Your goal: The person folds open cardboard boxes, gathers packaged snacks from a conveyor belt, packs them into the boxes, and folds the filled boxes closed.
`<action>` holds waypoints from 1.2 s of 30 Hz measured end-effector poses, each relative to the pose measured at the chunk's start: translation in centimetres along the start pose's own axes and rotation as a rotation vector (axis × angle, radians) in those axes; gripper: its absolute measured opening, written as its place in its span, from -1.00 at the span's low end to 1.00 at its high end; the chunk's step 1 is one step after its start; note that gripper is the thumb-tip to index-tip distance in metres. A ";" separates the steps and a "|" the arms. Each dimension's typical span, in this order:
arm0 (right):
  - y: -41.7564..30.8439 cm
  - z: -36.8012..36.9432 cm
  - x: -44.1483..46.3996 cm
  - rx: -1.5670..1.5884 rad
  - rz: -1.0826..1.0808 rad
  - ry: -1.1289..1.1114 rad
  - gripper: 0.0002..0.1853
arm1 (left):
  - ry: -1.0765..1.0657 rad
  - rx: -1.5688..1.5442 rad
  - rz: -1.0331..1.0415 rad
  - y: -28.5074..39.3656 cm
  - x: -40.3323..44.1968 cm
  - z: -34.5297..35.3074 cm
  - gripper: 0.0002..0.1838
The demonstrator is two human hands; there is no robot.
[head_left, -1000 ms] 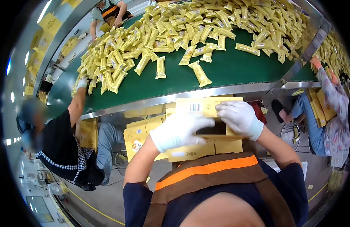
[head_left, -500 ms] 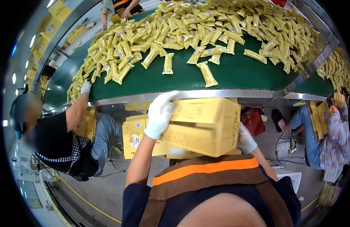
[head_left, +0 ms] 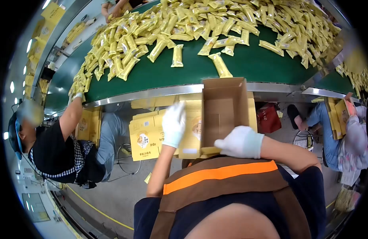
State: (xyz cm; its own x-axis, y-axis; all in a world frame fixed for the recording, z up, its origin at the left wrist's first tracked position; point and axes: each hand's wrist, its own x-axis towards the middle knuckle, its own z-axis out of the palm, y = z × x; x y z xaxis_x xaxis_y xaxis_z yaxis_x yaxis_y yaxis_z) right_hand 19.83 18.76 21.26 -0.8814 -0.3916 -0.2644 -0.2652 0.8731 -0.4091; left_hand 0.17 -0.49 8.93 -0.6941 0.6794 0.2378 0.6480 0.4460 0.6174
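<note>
An open cardboard box (head_left: 224, 113) stands upright in front of me at the belt's near edge, its brown inside showing and nothing in it. My right hand (head_left: 241, 142), in a white glove, grips the box's near wall at the lower right. To the left of the box is my gloved left hand (head_left: 174, 123), over flat yellow cartons (head_left: 146, 137); its fingers are blurred. Beyond the box, a single yellow packet (head_left: 220, 65) lies on the green belt (head_left: 152, 81), in front of a large heap of packets (head_left: 184, 24).
A person (head_left: 52, 139) sits at the left, reaching to the belt. Another person (head_left: 353, 143) at the right handles cartons. Someone's hands show at the far side. A metal rail (head_left: 152, 93) edges the belt, and a red bag (head_left: 268, 118) hangs below it.
The box has turned from lying closed-side up to standing with its opening upward. My left hand has come off it and moved down; my right hand has moved to its near wall.
</note>
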 end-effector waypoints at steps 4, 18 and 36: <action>-1.2 -0.4 1.7 0.103 -0.009 0.013 -0.71 | -0.064 -0.032 0.389 13.5 4.7 -4.6 -0.49; 7.9 9.0 -1.9 0.542 0.276 0.872 -0.53 | -0.246 -0.161 0.212 1.6 -0.2 2.9 -0.10; 47.5 -14.6 16.7 0.263 0.765 0.805 -0.04 | 0.073 -0.473 -0.255 -14.9 38.2 3.8 -0.24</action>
State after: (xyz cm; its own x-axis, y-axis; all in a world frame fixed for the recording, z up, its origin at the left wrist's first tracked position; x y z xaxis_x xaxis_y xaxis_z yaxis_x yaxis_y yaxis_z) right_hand -13.22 57.87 10.16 -0.7966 0.5998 0.0749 0.4559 0.6775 -0.5772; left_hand -34.86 21.03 5.95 -0.8418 0.5341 0.0779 0.2565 0.2688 0.9284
